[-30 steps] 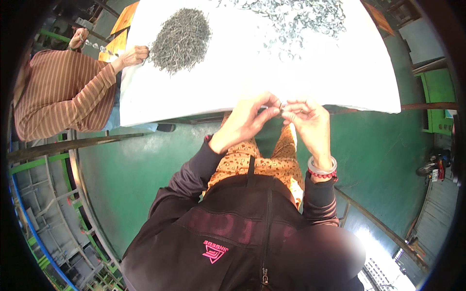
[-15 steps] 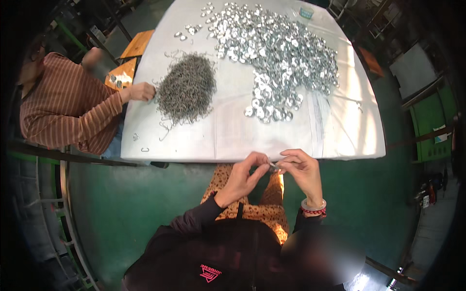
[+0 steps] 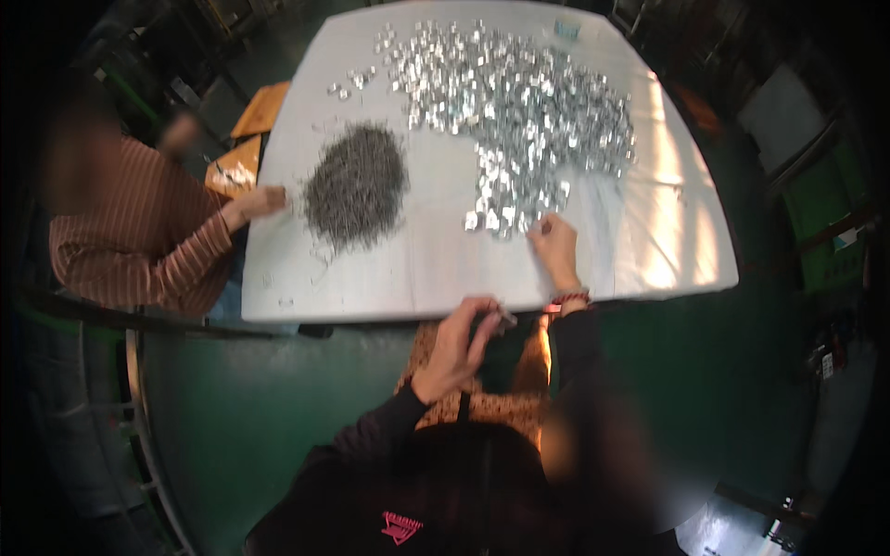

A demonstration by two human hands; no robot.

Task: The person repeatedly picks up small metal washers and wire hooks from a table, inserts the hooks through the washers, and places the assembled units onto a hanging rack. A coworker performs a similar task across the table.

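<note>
Close to the table's front edge, my left hand (image 3: 461, 338) pinches a small metal piece (image 3: 506, 318) between thumb and fingers; its exact kind is too small and blurred to tell. My right hand (image 3: 556, 248) reaches over the table, fingers closed at the near edge of a spread of small, shiny, rounded metal pieces (image 3: 528, 120). Whatever lies in those fingertips is hidden. Left of this spread is a heap of grey bent wire hooks (image 3: 357, 190), which neither of my hands touches.
A white-covered table (image 3: 445, 269) carries both heaps. At the left, a co-worker in a striped top (image 3: 139, 232) rests a hand (image 3: 269, 200) beside the wire hooks. A small greenish box (image 3: 566, 30) stands at the far right. Wooden stools (image 3: 262, 109) are by the table's left side.
My right hand has left my left hand and moved forward to the near edge of the shiny pieces. My left hand stays near the table edge, still pinching a small piece.
</note>
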